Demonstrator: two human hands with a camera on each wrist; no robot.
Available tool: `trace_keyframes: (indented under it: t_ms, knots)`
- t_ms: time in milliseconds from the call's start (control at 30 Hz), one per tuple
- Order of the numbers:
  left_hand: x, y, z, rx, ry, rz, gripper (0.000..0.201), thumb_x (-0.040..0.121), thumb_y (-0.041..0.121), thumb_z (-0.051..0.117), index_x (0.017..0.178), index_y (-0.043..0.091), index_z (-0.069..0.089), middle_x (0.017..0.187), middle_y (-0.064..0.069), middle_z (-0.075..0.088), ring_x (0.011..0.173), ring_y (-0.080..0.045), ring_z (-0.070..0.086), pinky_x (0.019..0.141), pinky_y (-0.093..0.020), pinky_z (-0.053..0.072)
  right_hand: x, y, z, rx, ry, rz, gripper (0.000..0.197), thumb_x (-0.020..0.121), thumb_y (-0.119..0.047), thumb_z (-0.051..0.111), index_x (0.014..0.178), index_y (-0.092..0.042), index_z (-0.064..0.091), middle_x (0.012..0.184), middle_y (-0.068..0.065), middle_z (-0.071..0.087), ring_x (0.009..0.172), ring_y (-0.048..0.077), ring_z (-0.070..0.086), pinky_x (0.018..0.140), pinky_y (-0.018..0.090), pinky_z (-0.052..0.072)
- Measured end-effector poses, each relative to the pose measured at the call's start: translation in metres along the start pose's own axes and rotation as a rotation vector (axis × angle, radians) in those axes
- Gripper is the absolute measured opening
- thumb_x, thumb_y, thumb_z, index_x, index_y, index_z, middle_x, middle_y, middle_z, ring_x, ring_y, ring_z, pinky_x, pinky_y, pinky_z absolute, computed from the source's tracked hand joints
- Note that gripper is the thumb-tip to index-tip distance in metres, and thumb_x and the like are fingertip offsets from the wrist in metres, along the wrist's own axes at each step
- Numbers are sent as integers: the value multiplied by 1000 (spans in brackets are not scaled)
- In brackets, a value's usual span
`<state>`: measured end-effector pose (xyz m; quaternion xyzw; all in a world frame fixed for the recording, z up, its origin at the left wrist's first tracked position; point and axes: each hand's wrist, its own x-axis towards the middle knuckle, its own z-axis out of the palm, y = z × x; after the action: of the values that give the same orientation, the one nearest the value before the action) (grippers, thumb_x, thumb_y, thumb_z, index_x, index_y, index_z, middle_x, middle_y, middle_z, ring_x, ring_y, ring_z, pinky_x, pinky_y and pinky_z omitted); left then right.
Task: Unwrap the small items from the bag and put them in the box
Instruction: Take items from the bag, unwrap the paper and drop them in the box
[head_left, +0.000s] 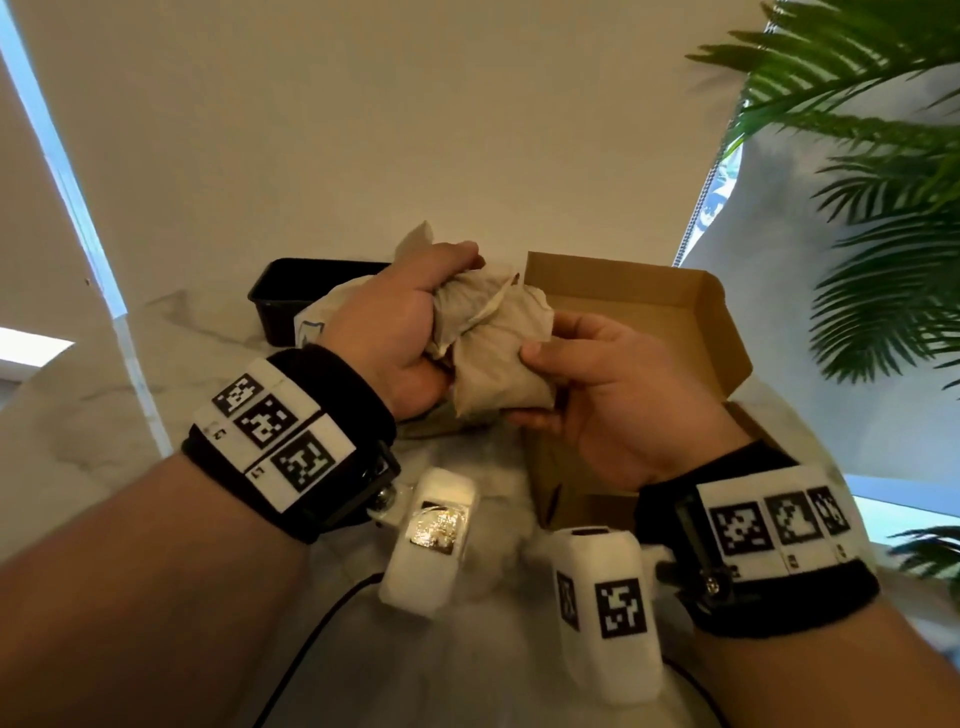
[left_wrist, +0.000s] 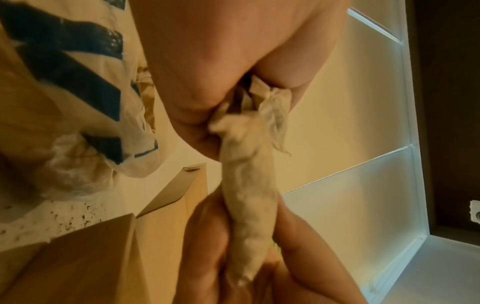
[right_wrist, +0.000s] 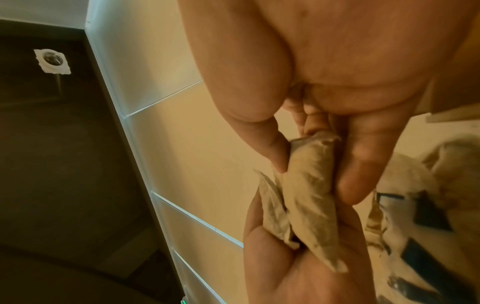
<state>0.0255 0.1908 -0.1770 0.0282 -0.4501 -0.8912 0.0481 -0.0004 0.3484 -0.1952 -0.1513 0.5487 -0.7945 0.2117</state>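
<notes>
A bundle wrapped in crumpled tan paper (head_left: 493, 343) hangs between both hands above the table. My left hand (head_left: 400, 322) grips its left side with curled fingers over the loose paper at the top. My right hand (head_left: 587, 374) pinches its right end between thumb and fingers. The item inside is hidden by the paper. The wrist views show the same wrapped bundle (left_wrist: 246, 195) (right_wrist: 309, 205) squeezed between the two hands. The open cardboard box (head_left: 649, 306) stands just right of and behind the bundle. The bag (head_left: 317, 317), pale with blue print (left_wrist: 64, 65), lies behind my left hand.
A black plastic tub (head_left: 291, 291) stands at the back left, beside the bag. The marble table (head_left: 104, 415) runs to a wall behind. Palm leaves (head_left: 883, 208) hang at the right. Black cables (head_left: 322, 634) trail across the near table.
</notes>
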Motion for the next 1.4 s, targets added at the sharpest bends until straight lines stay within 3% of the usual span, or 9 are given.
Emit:
trace_keyframes:
  t_ms: [200, 300, 567, 700, 833, 967, 1100, 1267, 1400]
  knots:
    - [8, 1, -8, 20, 127, 113, 17, 98, 19, 63, 85, 8, 66, 86, -17, 71, 74, -32, 72, 74, -50, 62, 4, -4, -13, 36, 105, -106, 20, 95, 1, 55, 114, -1, 62, 101, 15, 74, 83, 25, 75, 60, 33, 61]
    - [10, 1, -12, 70, 183, 155, 11, 95, 17, 67, 92, 7, 69, 83, -15, 72, 68, -29, 73, 65, -42, 61, 5, -6, -17, 60, 170, -164, 15, 99, -3, 52, 109, -8, 63, 105, 13, 74, 87, 25, 75, 63, 35, 62]
    - [-3, -7, -6, 497, -118, 70, 13, 86, 20, 73, 89, 8, 75, 85, -14, 75, 70, -23, 72, 62, -28, 58, 7, -1, -16, -24, 159, -204, 19, 99, -4, 54, 114, -9, 62, 101, 11, 75, 84, 25, 74, 64, 36, 61]
    - [1, -5, -10, 459, -50, 46, 19, 93, 15, 68, 76, 11, 74, 79, -13, 72, 64, -23, 70, 61, -29, 57, 5, -4, -14, -19, 150, -259, 27, 98, 1, 53, 119, -15, 57, 104, 7, 73, 85, 24, 75, 69, 41, 61]
    - [-6, 0, -9, 405, -148, -161, 24, 83, 32, 69, 93, 10, 73, 75, -12, 72, 56, -20, 67, 51, -25, 56, 3, -5, -11, -30, 132, -299, 31, 96, 4, 53, 120, -15, 56, 108, 8, 72, 88, 24, 74, 82, 50, 57]
    - [-5, -2, -10, 365, -176, -178, 43, 82, 25, 71, 119, 2, 68, 96, -17, 73, 72, -23, 70, 66, -32, 59, 3, -4, -11, -66, 124, -288, 32, 96, 3, 53, 124, -14, 56, 109, 9, 71, 87, 24, 74, 74, 46, 58]
    - [-2, 0, -9, 354, -59, -59, 20, 95, 15, 64, 107, 1, 70, 87, -15, 74, 65, -21, 70, 52, -26, 57, 1, -5, -15, -84, 117, -340, 44, 94, 5, 57, 129, -20, 52, 104, 13, 68, 83, 27, 72, 57, 34, 59]
    - [1, -1, -12, 414, -76, -40, 24, 94, 20, 68, 109, 3, 73, 92, -16, 75, 74, -25, 71, 69, -31, 58, -13, -18, -22, -295, 144, -318, 28, 92, 8, 58, 98, -14, 75, 110, 12, 72, 94, 27, 73, 68, 30, 59]
    - [2, -1, -11, 433, -38, -46, 18, 95, 25, 69, 97, 8, 75, 80, -14, 72, 80, -31, 68, 75, -35, 50, -33, -58, -45, -333, 272, -271, 22, 92, 7, 57, 100, -7, 73, 103, 13, 72, 86, 23, 73, 65, 29, 61]
